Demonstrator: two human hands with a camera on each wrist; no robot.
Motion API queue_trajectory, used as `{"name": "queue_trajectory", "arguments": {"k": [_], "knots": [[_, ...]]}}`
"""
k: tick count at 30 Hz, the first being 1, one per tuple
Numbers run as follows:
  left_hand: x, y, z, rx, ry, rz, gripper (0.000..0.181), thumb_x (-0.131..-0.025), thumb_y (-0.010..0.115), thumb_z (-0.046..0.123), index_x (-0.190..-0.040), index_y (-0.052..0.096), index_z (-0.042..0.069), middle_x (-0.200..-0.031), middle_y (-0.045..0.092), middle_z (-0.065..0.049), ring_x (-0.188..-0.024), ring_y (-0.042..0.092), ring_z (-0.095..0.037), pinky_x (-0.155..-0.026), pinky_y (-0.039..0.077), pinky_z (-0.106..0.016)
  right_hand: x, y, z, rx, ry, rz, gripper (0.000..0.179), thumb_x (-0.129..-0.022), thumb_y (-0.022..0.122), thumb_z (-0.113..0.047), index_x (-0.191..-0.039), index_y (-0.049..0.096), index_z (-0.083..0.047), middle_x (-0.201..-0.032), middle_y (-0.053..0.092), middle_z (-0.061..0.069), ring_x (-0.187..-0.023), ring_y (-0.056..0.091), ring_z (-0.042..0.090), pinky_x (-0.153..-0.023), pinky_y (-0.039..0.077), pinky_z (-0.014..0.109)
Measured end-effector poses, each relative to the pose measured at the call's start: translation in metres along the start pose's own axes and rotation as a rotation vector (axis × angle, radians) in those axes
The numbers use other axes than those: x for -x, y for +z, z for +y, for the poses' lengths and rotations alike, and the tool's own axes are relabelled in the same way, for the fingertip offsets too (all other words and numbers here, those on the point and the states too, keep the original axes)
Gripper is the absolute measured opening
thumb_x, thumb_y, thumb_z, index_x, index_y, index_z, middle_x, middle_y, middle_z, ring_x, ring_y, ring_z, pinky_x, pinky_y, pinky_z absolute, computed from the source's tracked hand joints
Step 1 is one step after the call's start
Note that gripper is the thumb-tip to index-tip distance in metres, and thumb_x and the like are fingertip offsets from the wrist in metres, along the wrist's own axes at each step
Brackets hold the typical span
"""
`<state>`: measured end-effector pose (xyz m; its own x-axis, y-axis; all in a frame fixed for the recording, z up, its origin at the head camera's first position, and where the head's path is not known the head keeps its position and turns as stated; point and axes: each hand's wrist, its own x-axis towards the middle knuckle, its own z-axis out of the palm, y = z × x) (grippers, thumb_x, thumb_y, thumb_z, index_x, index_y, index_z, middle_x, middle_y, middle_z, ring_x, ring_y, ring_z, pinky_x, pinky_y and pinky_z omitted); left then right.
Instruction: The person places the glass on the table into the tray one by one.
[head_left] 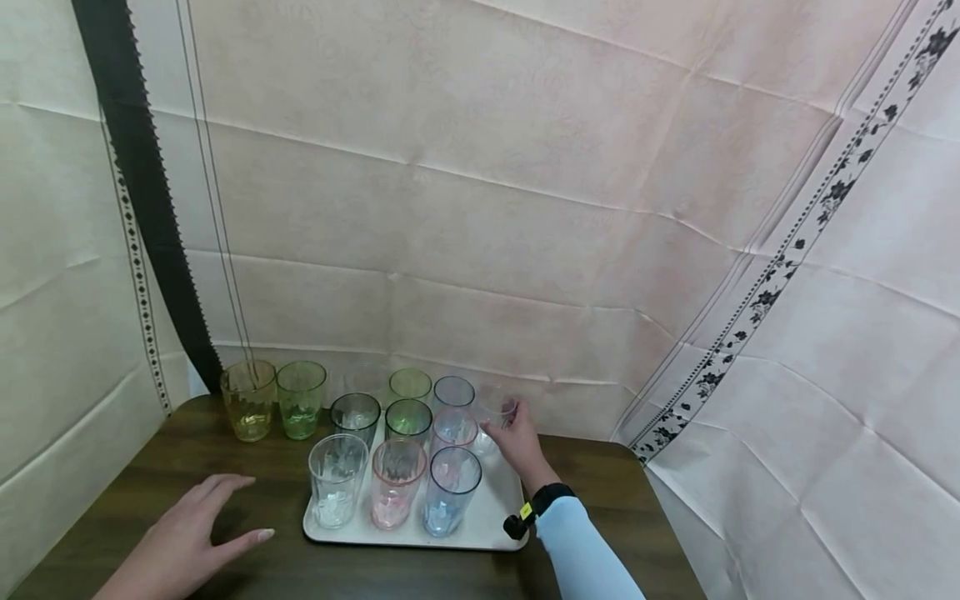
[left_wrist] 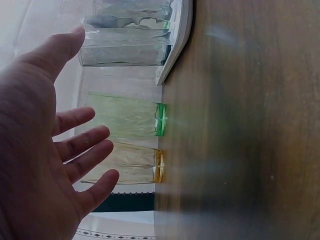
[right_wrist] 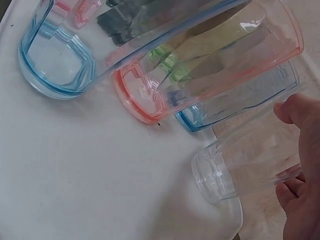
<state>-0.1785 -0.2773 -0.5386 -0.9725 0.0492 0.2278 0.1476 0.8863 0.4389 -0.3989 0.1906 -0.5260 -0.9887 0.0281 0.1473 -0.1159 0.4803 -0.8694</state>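
My right hand grips a clear drinking glass near its rim, thumb on one side and fingers on the other. The glass is upright at the far right corner of a white tray. Close beside it on the tray are a pink glass and blue-tinted glasses, one blue glass at the front. Left of the tray, my left hand hovers over the table with fingers spread and nothing in it. A green glass and a yellow glass stand beyond that hand.
Several more glasses crowd the tray, among them a clear glass at the front left and a dark grey glass behind it. The wooden table meets a cloth backdrop along its back edge.
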Motion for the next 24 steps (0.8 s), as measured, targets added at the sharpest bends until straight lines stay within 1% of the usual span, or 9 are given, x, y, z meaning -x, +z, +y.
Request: {"name": "queue_trajectory", "arguments": {"k": [7,11,15,17,19,21,24], "knots": [[0.002,-0.001,0.002,0.000,0.009,0.008,0.103,-0.076,0.061,0.088,-0.135,0.063,0.002,-0.132,0.060,-0.022,-0.118,0.056,-0.046,-0.085,0.051,-0.067,0.000,0.001,0.001,0.005,0.013,0.003,0.082,-0.087,0.082,-0.030,-0.153,0.037,-0.013,-0.149,0.051,0.014,-0.140,0.046,0.036,-0.108,0.046,0.055],[0.003,-0.004,0.002,0.005,0.016,0.014,0.100,-0.078,0.063,0.085,-0.135,0.063,0.002,-0.132,0.060,-0.021,-0.118,0.056,-0.046,-0.084,0.051,-0.067,-0.001,0.002,0.001,0.013,0.015,-0.001,0.087,-0.087,0.083,-0.030,-0.156,0.034,-0.013,-0.152,0.049,0.015,-0.141,0.044,0.037,-0.109,0.045,0.056],[0.003,-0.006,0.001,0.010,0.012,0.006,0.101,-0.078,0.063,0.085,-0.135,0.063,0.002,-0.133,0.060,-0.021,-0.119,0.056,-0.046,-0.084,0.051,-0.066,0.002,-0.001,-0.001,0.010,0.025,-0.012,0.092,-0.087,0.083,-0.029,-0.160,0.030,-0.012,-0.157,0.044,0.017,-0.143,0.041,0.037,-0.112,0.043,0.057],[0.004,-0.006,0.001,0.009,0.007,0.001,0.102,-0.077,0.061,0.087,-0.136,0.063,0.002,-0.134,0.060,-0.022,-0.119,0.056,-0.046,-0.085,0.051,-0.066,0.007,-0.006,-0.003,0.021,0.025,-0.011,0.092,-0.089,0.082,-0.029,-0.161,0.028,-0.011,-0.157,0.043,0.018,-0.143,0.042,0.037,-0.112,0.042,0.057],[0.004,-0.005,0.000,0.008,0.003,-0.002,0.104,-0.077,0.059,0.088,-0.136,0.063,0.002,-0.134,0.060,-0.022,-0.120,0.056,-0.046,-0.085,0.051,-0.067,0.017,-0.012,-0.003,0.052,0.027,0.004,0.089,-0.091,0.080,-0.028,-0.161,0.028,-0.009,-0.157,0.043,0.020,-0.142,0.043,0.038,-0.112,0.042,0.057],[0.005,-0.004,0.000,0.011,0.006,-0.001,0.103,-0.078,0.059,0.088,-0.136,0.063,0.002,-0.134,0.059,-0.023,-0.120,0.056,-0.046,-0.086,0.051,-0.067,0.029,-0.020,-0.002,0.113,0.025,0.017,0.085,-0.093,0.078,-0.028,-0.160,0.031,-0.007,-0.155,0.045,0.021,-0.140,0.046,0.038,-0.110,0.043,0.058],[0.007,-0.005,-0.002,0.022,0.015,0.010,0.099,-0.080,0.061,0.084,-0.136,0.063,0.002,-0.134,0.060,-0.022,-0.120,0.056,-0.046,-0.086,0.051,-0.066,0.051,-0.032,0.001,0.236,0.018,0.024,0.080,-0.096,0.074,-0.034,-0.159,0.033,-0.008,-0.157,0.043,0.020,-0.140,0.045,0.038,-0.109,0.044,0.059]]}}
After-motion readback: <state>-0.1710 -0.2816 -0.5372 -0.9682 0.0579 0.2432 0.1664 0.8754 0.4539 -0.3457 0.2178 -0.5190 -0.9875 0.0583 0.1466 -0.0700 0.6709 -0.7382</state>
